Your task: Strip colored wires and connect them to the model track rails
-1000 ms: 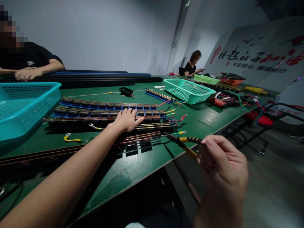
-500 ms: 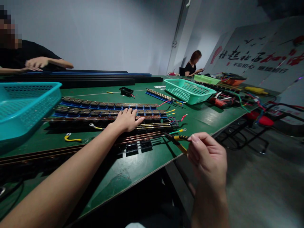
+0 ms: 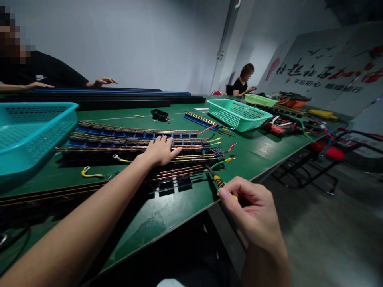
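My left hand (image 3: 160, 150) lies flat, fingers spread and grasping nothing, on the metal-rodded strips (image 3: 131, 141) laid side by side across the green table (image 3: 254, 153). My right hand (image 3: 251, 203) is closed around the yellow-and-black handles of the pliers (image 3: 219, 181), whose nose is at the right-hand ends of the copper-coloured rods (image 3: 179, 172), near the table's edge; I cannot tell whether it bites them. A blue basket (image 3: 60, 127) stands to my left, a mint-green basket (image 3: 230, 118) farther off to my right. Beyond the strips, long black rails (image 3: 89, 103) lie before a person in a dark sleeve (image 3: 60, 67). Another person (image 3: 240, 86) sits at the far end. A pale wall (image 3: 143, 44) backs the room, and red and black writing (image 3: 326, 75) covers the right-hand one above a dim floor (image 3: 323, 231).
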`<act>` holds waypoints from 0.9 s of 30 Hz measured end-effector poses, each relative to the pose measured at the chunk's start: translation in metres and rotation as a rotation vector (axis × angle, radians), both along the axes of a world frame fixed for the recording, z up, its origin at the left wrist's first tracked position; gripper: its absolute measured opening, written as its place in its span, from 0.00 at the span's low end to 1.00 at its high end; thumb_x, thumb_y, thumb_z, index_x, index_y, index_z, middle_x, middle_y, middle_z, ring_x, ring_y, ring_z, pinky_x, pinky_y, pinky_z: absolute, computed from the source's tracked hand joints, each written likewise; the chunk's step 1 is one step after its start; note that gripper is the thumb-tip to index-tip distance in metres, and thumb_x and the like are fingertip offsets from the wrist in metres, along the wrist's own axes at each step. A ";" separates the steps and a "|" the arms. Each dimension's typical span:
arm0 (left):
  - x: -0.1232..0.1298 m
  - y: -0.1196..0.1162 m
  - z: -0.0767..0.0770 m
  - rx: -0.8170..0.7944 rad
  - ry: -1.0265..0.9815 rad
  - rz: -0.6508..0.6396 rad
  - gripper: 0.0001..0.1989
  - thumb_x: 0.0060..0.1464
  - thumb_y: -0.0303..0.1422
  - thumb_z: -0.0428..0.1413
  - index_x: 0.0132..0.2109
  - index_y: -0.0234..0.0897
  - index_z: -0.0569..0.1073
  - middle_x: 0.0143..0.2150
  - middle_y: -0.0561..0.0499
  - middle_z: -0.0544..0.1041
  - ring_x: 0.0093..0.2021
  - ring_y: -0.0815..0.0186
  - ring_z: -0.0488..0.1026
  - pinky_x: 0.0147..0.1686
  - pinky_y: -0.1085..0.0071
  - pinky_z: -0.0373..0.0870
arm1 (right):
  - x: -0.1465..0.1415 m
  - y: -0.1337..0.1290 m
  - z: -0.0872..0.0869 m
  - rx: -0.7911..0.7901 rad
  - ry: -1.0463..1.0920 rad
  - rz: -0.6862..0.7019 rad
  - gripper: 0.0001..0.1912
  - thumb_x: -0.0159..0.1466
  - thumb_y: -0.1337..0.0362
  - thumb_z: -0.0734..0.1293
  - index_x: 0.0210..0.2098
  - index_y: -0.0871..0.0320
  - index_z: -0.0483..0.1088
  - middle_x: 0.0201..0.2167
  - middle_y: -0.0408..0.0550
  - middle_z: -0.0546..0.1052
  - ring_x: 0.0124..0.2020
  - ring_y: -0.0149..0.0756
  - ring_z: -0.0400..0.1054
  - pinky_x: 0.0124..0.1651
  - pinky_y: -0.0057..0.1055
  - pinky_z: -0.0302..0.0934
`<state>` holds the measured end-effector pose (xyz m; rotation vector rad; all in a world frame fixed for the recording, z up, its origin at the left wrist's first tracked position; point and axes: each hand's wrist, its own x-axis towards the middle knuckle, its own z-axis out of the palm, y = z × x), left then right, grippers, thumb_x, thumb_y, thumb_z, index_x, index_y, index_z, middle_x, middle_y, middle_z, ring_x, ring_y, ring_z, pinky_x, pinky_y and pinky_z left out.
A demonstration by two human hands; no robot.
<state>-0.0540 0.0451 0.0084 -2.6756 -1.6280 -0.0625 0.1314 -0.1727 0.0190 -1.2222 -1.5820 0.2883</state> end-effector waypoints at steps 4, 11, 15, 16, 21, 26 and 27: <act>0.000 0.000 0.000 0.002 -0.003 -0.004 0.41 0.65 0.56 0.34 0.71 0.30 0.56 0.70 0.33 0.61 0.69 0.44 0.57 0.63 0.48 0.58 | -0.003 -0.001 0.004 0.004 -0.133 0.073 0.12 0.64 0.65 0.69 0.23 0.57 0.70 0.16 0.36 0.64 0.17 0.22 0.56 0.21 0.23 0.50; 0.000 -0.001 0.001 -0.002 0.002 -0.001 0.41 0.65 0.56 0.33 0.71 0.30 0.56 0.70 0.34 0.61 0.69 0.44 0.57 0.63 0.48 0.58 | 0.001 -0.002 0.001 -0.001 -0.077 0.029 0.10 0.63 0.64 0.71 0.25 0.57 0.71 0.18 0.37 0.67 0.18 0.23 0.57 0.21 0.23 0.50; -0.001 0.000 0.000 0.003 -0.001 0.000 0.41 0.65 0.56 0.34 0.71 0.30 0.57 0.70 0.34 0.61 0.69 0.44 0.57 0.63 0.48 0.59 | 0.002 0.000 -0.003 -0.011 0.180 -0.104 0.06 0.65 0.61 0.69 0.33 0.56 0.74 0.20 0.38 0.66 0.20 0.25 0.57 0.22 0.23 0.51; -0.001 0.000 0.000 0.002 -0.001 0.001 0.41 0.65 0.56 0.34 0.71 0.30 0.56 0.70 0.33 0.61 0.69 0.44 0.57 0.63 0.48 0.59 | 0.002 0.002 -0.004 -0.012 0.252 -0.124 0.06 0.65 0.60 0.70 0.34 0.56 0.74 0.21 0.38 0.66 0.21 0.25 0.56 0.22 0.23 0.52; 0.000 -0.001 0.001 -0.002 0.005 0.012 0.41 0.65 0.56 0.34 0.71 0.30 0.57 0.70 0.34 0.61 0.69 0.44 0.57 0.64 0.48 0.58 | 0.003 0.009 -0.011 -0.036 0.605 -0.124 0.11 0.63 0.55 0.72 0.33 0.57 0.74 0.16 0.35 0.61 0.16 0.22 0.50 0.17 0.21 0.44; 0.001 -0.003 0.002 0.006 0.012 0.015 0.40 0.65 0.56 0.34 0.71 0.31 0.57 0.70 0.35 0.61 0.69 0.45 0.57 0.63 0.50 0.59 | 0.007 0.016 -0.012 -0.006 0.832 -0.154 0.15 0.59 0.52 0.74 0.28 0.58 0.73 0.11 0.32 0.55 0.11 0.20 0.47 0.14 0.19 0.44; 0.001 -0.003 0.002 0.003 0.014 0.016 0.41 0.65 0.56 0.34 0.71 0.31 0.57 0.70 0.35 0.61 0.70 0.45 0.57 0.63 0.50 0.58 | 0.008 0.017 -0.012 -0.002 0.877 -0.162 0.16 0.58 0.52 0.75 0.27 0.58 0.73 0.11 0.31 0.54 0.11 0.19 0.45 0.13 0.18 0.43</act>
